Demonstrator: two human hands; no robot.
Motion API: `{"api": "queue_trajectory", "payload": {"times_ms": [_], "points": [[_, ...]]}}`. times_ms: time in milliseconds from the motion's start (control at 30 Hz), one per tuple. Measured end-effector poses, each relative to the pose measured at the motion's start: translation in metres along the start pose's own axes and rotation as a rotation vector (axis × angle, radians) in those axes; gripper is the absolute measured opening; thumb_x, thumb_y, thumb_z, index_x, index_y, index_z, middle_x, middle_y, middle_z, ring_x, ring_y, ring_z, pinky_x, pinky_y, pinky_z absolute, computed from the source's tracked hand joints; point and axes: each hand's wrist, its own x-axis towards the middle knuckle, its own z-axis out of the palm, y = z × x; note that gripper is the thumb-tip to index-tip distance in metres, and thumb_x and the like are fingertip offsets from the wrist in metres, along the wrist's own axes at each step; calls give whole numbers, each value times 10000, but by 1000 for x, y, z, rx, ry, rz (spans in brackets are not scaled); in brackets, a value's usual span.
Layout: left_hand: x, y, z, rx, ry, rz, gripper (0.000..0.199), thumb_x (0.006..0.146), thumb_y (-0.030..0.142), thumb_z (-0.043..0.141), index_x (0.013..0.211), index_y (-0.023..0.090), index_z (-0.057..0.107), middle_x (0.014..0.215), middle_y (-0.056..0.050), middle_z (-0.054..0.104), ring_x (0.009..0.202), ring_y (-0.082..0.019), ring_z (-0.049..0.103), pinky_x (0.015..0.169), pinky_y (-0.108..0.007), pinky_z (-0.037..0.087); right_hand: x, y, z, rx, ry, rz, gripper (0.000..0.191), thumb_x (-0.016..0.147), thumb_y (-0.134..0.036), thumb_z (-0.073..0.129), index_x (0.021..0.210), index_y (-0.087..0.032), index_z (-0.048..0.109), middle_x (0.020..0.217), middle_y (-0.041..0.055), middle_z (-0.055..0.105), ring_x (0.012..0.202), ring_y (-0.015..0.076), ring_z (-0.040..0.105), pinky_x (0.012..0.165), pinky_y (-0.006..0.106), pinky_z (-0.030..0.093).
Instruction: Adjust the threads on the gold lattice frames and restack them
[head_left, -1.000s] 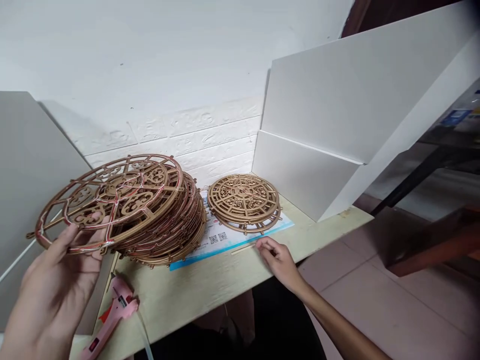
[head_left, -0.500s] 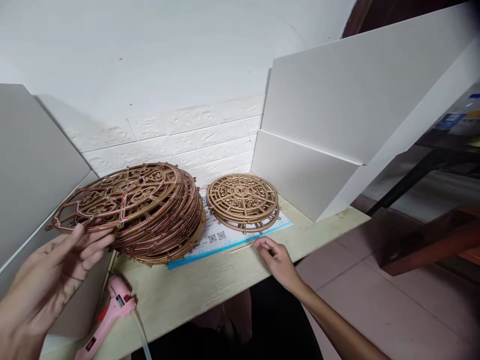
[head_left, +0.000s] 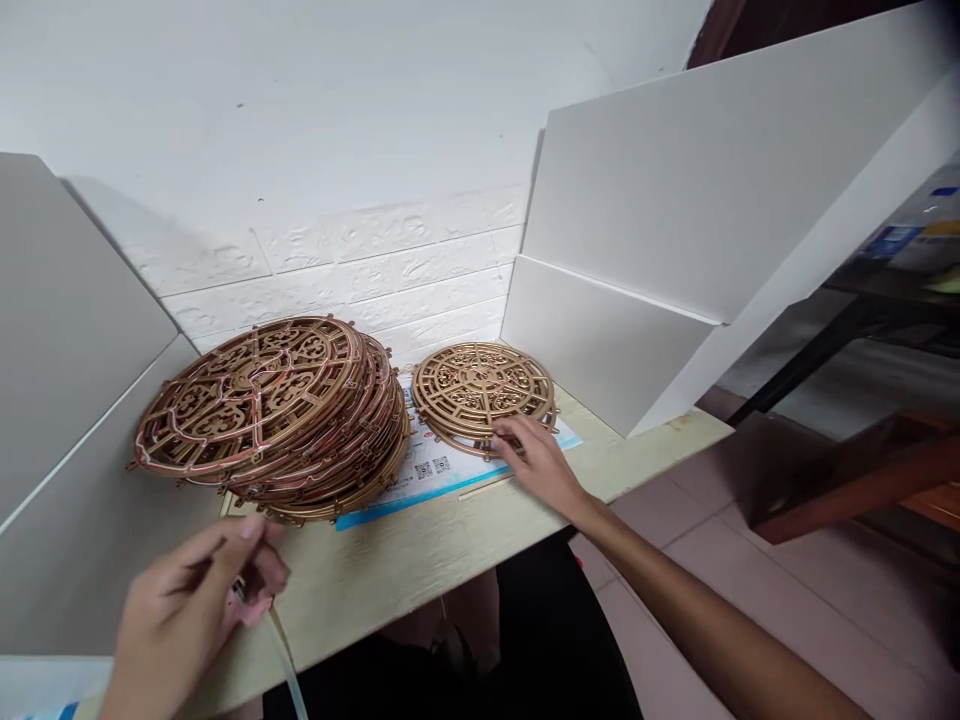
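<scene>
My left hand (head_left: 199, 600) is over the pink glue gun (head_left: 251, 608), its fingers curled and blurred. Most of the gun is hidden behind it, so I cannot tell whether it is gripped. A translucent glue stick (head_left: 289, 665) trails from the gun toward the bench's front edge. At the front rim of a low stack of gold openwork discs (head_left: 480, 385), my right hand (head_left: 536, 460) pinches the edge with thumb and fingers. Left of it rises a taller, leaning stack of similar discs (head_left: 255, 400); reddish and whitish lines run over its top one.
Both stacks rest on a narrow pale bench (head_left: 405, 560); a printed sheet (head_left: 427, 490) lies partly beneath them. A thin stick (head_left: 486, 487) lies by the sheet's front edge. Grey-white panels (head_left: 622, 330) stand at both sides, with a white wall (head_left: 360, 120) behind.
My left hand has left the rim of the taller stack's top disc and dropped to the glue gun. That disc has shifted right. My right hand has moved up to the low stack.
</scene>
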Motion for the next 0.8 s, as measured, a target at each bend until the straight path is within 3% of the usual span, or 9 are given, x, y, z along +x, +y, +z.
{"api": "queue_trajectory", "payload": {"times_ms": [67,200,300,400,567,800], "points": [[-6,-5,23,-88,-108,98,377,769,555,624,688,201,725,497,-22,642,389,-134,521,365,-213,398,10,0,4,-95,-55,-70,197,899,-309,514,959,-160,626,965,113,629,954,259,555,882,392,401],[-6,-25,78,-116,-430,162,368,859,485,550,689,195,698,529,-16,650,472,-114,564,491,-198,428,17,-1,12,-289,-111,-105,220,909,-249,492,1021,-140,647,1009,150,586,968,295,538,874,448,351],[0,-41,114,-148,-503,142,391,860,483,550,638,181,662,530,-19,642,491,-123,566,521,-217,432,17,0,15,-394,-143,-89,220,915,-222,476,1037,-153,645,1053,153,548,973,292,541,836,437,347],[3,-55,139,-206,-485,74,424,864,532,493,664,182,622,491,-7,620,440,-132,536,472,-235,408,21,4,14,-461,-160,-52,179,900,-273,526,974,-147,630,1047,144,525,991,288,542,826,416,366],[2,-65,150,-237,-456,30,416,863,513,511,647,179,632,488,10,594,461,-122,518,513,-239,398,37,6,5,-543,-185,-27,263,882,-405,562,916,-146,591,1038,131,517,961,266,554,817,375,404],[1,-72,149,-249,-447,26,421,869,499,517,617,180,628,487,13,586,474,-125,518,533,-245,390,58,0,-21,-696,-174,-12,278,905,-392,506,930,-131,597,1115,156,549,797,252,574,596,318,374]]}}
